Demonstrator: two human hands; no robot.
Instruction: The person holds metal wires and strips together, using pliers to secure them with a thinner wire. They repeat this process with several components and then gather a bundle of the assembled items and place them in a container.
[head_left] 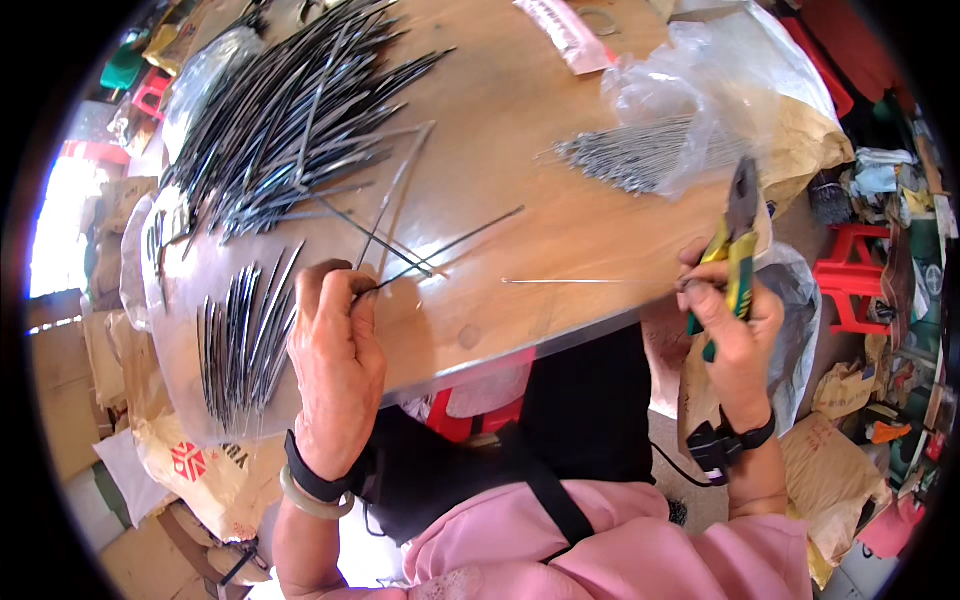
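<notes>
My left hand point(335, 340) is closed in a pinch on one end of a thin black strip point(470, 237), which points away to the right over the table. Other dark strips point(372, 232) cross near its fingertips. My right hand point(735, 325) grips a pair of pliers point(741, 250) with yellow and green handles, jaws pointing up and away. Whether its fingertips pinch anything else is too small to tell. Between the hands, a single thin silver wire point(560, 281) lies near the table's front edge.
A big heap of black strips point(290, 110) covers the far left of the table point(500, 130), with a smaller bunch point(245, 345) left of my left hand. Silver wires point(640, 155) lie partly under clear plastic point(700, 80). A pink packet point(565, 35) is at the back; red stools point(855, 275) stand right.
</notes>
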